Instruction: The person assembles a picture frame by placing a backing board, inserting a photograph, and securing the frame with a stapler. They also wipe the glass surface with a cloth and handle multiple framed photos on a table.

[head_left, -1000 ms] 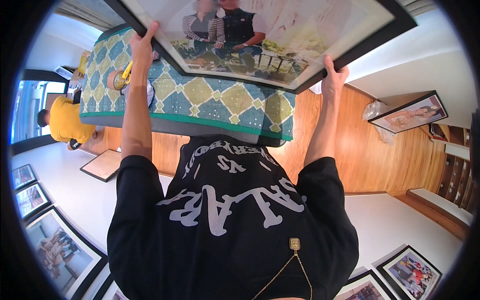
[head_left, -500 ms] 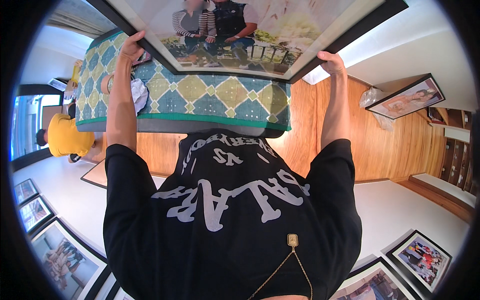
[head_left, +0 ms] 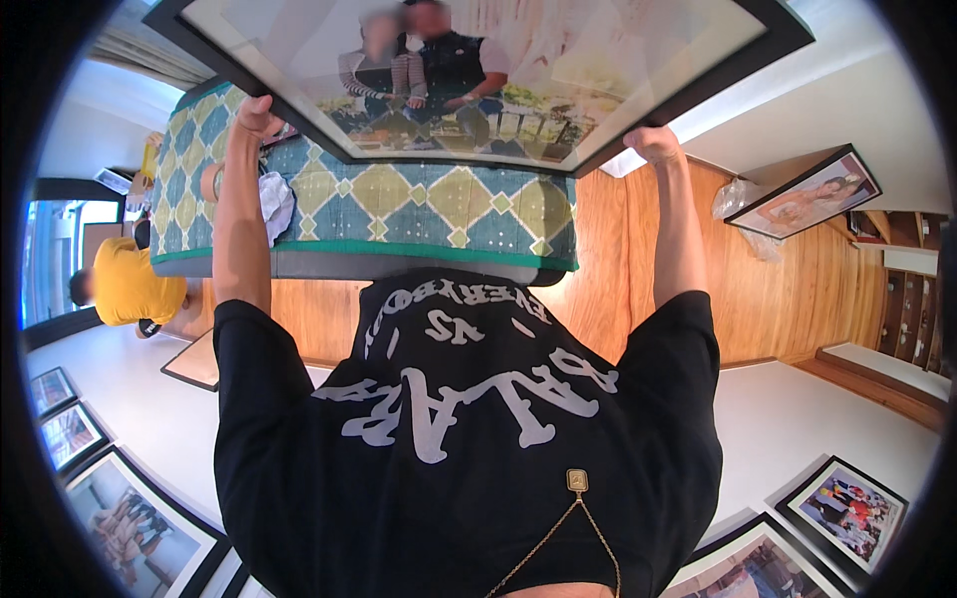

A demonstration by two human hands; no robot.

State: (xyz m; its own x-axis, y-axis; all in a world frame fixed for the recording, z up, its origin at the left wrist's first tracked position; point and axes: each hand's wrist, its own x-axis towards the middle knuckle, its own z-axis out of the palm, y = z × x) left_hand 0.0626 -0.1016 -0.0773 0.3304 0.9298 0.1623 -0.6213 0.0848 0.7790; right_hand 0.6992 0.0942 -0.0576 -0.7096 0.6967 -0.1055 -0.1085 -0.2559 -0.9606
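Observation:
A large black-framed photo (head_left: 558, 90) of two seated people is held up in front of me, tilted, its far part cut off by the view's upper edge. My left hand (head_left: 259, 120) grips its left side near the lower corner. On the opposite side, my right hand (head_left: 655, 146) has its fingers closed around the frame near the lower right corner. Most fingertips are hidden behind the frame. Beneath it lies a surface covered with a green and blue patterned cloth (head_left: 399, 209).
On the cloth by my left forearm are a crumpled white cloth (head_left: 276, 204) and a roll of tape (head_left: 210, 181). Another framed picture (head_left: 807, 194) leans at the right, beside clear plastic wrap (head_left: 738, 204). A person in yellow (head_left: 135, 279) is at the left. Framed pictures (head_left: 842, 508) line the near wall.
The framed photo has tilted, and more of its upper part shows. Both my hands have moved slightly lower in view, still gripping the frame.

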